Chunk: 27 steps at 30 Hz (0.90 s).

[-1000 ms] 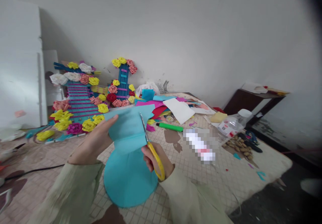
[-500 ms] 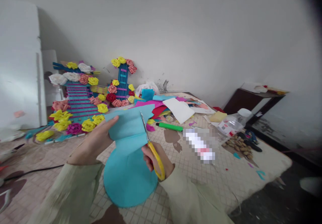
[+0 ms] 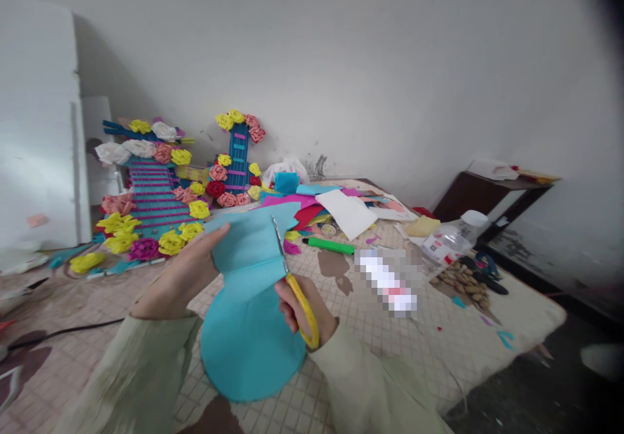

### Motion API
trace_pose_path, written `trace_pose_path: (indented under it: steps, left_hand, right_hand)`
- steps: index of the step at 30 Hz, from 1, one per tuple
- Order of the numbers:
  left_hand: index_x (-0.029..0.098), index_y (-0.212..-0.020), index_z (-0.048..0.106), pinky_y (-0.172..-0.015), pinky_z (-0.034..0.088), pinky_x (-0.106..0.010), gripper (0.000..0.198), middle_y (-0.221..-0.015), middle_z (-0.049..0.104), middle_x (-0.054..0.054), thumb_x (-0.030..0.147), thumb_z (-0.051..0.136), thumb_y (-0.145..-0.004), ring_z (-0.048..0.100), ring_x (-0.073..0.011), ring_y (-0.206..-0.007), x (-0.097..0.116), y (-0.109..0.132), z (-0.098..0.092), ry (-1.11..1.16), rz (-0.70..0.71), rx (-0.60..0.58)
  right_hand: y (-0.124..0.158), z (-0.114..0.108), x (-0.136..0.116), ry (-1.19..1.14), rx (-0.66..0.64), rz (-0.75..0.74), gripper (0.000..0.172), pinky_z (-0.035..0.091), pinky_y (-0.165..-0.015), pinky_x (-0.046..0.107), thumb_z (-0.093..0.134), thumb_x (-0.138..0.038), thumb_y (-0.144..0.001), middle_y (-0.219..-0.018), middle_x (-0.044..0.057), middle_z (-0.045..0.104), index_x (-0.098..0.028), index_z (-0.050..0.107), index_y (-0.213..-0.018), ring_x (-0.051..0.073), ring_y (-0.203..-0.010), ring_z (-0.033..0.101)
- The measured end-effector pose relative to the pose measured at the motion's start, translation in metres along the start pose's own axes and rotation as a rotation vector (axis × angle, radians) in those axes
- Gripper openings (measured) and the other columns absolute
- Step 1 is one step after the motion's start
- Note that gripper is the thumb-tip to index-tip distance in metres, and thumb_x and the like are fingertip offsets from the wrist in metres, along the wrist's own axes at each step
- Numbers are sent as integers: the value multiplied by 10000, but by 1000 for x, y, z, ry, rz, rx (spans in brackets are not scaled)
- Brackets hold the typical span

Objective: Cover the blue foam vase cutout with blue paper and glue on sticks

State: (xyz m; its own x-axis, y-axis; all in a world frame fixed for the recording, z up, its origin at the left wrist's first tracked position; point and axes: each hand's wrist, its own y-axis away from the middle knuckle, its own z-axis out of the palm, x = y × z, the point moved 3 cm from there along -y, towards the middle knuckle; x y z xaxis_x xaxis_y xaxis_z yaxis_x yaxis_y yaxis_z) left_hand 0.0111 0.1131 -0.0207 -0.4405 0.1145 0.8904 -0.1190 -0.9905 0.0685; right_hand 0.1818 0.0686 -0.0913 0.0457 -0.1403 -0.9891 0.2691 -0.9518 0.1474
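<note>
My left hand (image 3: 182, 271) grips the left edge of a folded sheet of light blue paper (image 3: 248, 245), thumb on top and the other fingers hidden beneath it. Yellow-handled scissors (image 3: 303, 304) are in my right hand (image 3: 309, 307), its fingers closed round the handles. The scissor blades lie along the right part of the sheet and point away from me. Under the sheet, a round blue paper piece (image 3: 251, 362) rests on the table, partly covered by the sheet and my right hand.
Crafted pieces with paper flowers (image 3: 156, 193) stand at the back left. Coloured paper sheets (image 3: 341, 213) pile up behind my hands. A green marker (image 3: 331, 245), a plastic bottle (image 3: 453, 239) and peanuts (image 3: 465, 281) lie to the right. A black cable (image 3: 68, 333) runs at the left.
Almost nothing differs. Both hands, the scissors and the blue sheet stay in nearly the same place, with only a very slight shift of the sheet beside the blades.
</note>
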Motion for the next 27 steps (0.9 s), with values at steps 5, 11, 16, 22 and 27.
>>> trace_pose_path:
  steps: [5,11,16,22,27]
  left_hand:
    - [163,-1012,715,-882,535,-330,363,-973,747,-58,338,758,-697,689,-230,-924,0,1,2,3,-1,-18]
    - [164,-921,725,-798,569,-303,331,-886,759,-37,318,794,-637,704,-213,-843,1,3,1,-8,-18,57]
    - [151,-857,711,-697,580,-263,253,-828,757,-33,288,777,-655,704,-178,-729,0,2,1,-32,-29,119]
    - [160,-926,710,-723,579,-280,314,-922,753,-47,294,784,-652,704,-201,-802,-1,2,1,-41,-26,64]
    - [163,-922,711,-746,574,-292,295,-909,754,-43,288,780,-664,702,-201,-817,-2,0,-2,-45,-17,60]
  right_hand:
    - [1,0,-3,4,-3,0,359,227,-329,175,550,-512,-813,-445,-87,389,-192,442,-691,46,-326,361]
    - [3,0,-6,9,1,-21,338,248,-348,183,561,-473,-812,-461,-80,386,-191,442,-669,50,-347,368]
    - [3,0,-8,10,7,-39,332,248,-358,187,563,-434,-812,-477,-72,395,-191,428,-631,47,-354,368]
    - [3,0,-9,1,13,-31,329,240,-354,181,563,-456,-806,-484,-74,404,-188,438,-662,44,-356,368]
    - [3,0,-9,-7,17,-24,330,239,-346,183,545,-464,-811,-479,-76,393,-192,435,-661,44,-344,358]
